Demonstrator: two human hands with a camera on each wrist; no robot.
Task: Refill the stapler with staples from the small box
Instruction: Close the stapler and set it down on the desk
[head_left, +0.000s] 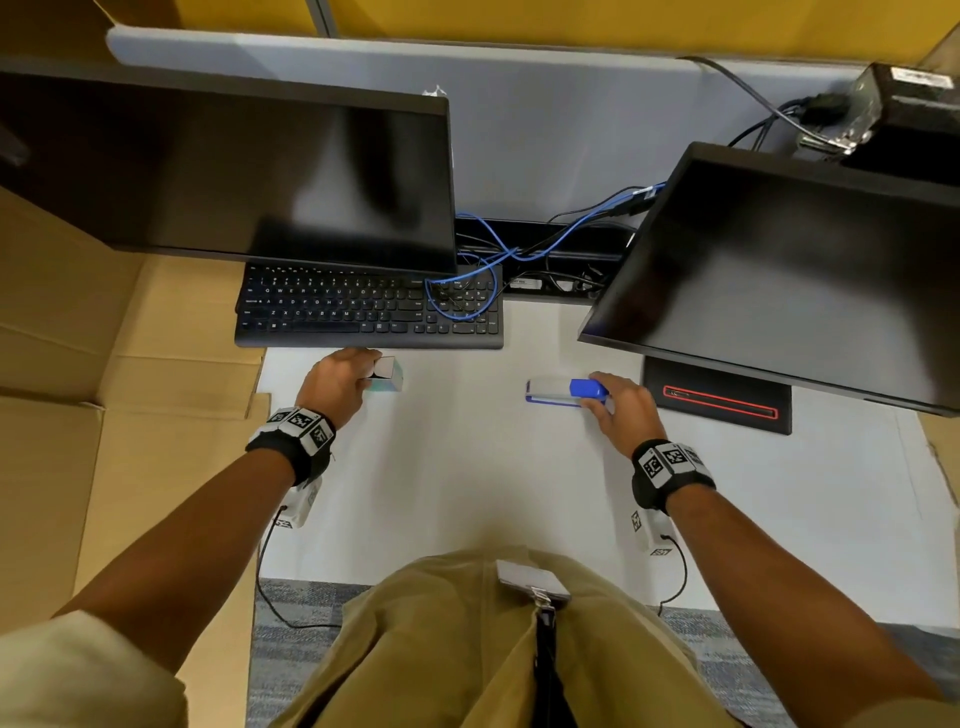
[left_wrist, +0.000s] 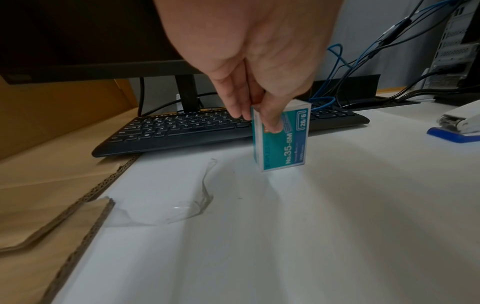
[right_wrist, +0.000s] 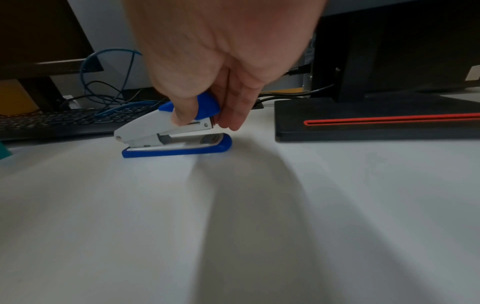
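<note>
White bench (head_left: 467, 467) under two dark monitors, one keyboard (head_left: 363, 306), cardboard to the left. Left hand (head_left: 337, 384) at one staple box (head_left: 388, 373); right hand (head_left: 621, 410) at one stapler (head_left: 566, 391), well apart.

Left wrist: fingers (left_wrist: 271, 117) pinching the box's upper end, box upright on end; probably light, stiff card, best held by its sides.

Right wrist: thumb and fingers (right_wrist: 233, 115) gripping the stapler's blue rear cap; rigid, likely smooth plastic, base flat on bench.

The person wears khaki trousers (head_left: 447, 649), pale short sleeves (head_left: 78, 675), a black band (head_left: 291, 452) with white square-patterned marker blocks on each wrist, thin black cables (head_left: 265, 571) trailing below, and a clipped badge (head_left: 530, 584) at the waist.
</note>
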